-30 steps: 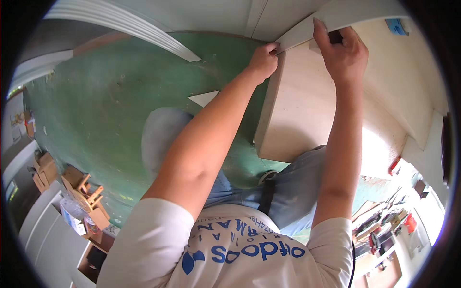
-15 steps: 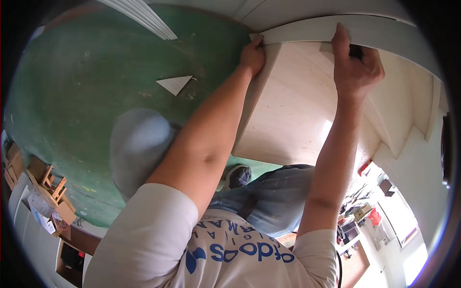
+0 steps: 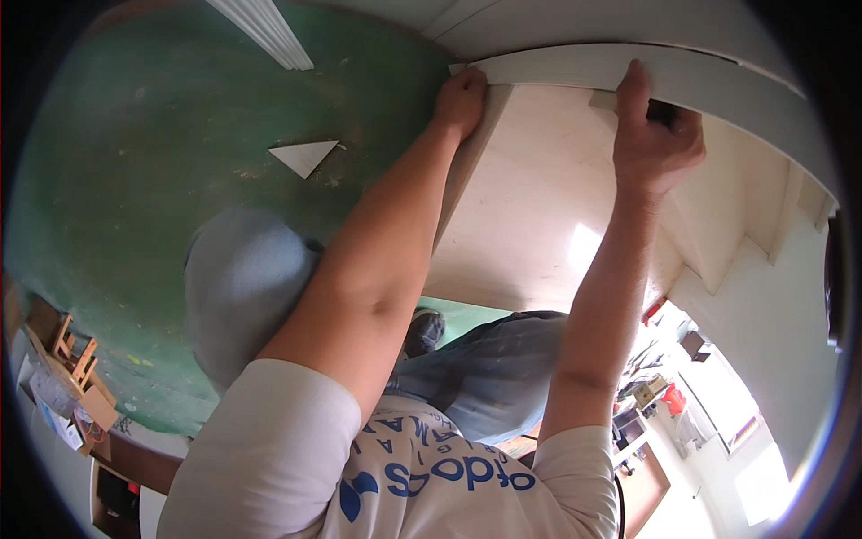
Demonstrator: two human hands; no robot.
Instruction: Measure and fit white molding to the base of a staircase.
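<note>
A long white trim board [image 3: 557,65] lies along the wall above the pale wooden stair steps [image 3: 530,198]. My left hand [image 3: 460,103] is closed round the board's left end, at the edge of the lowest step. Farther right, my right hand [image 3: 660,139] grips the board's near edge, the thumb laid on its face and the other fingers curled below. Those curled fingertips are partly hidden. A dark gap shows between thumb and fingers.
A white triangular offcut [image 3: 305,158] lies on the green floor [image 3: 135,198]. Several long white strips [image 3: 265,34] rest beyond it. My bent knee [image 3: 247,283] is left of the step. Boxes and wooden pieces [image 3: 76,359] stand at far left; a cluttered area [image 3: 651,395] is at lower right.
The whole view has shifted slightly, so the floor, steps and board sit a little farther left and the board lower. Both hands keep their hold on the board.
</note>
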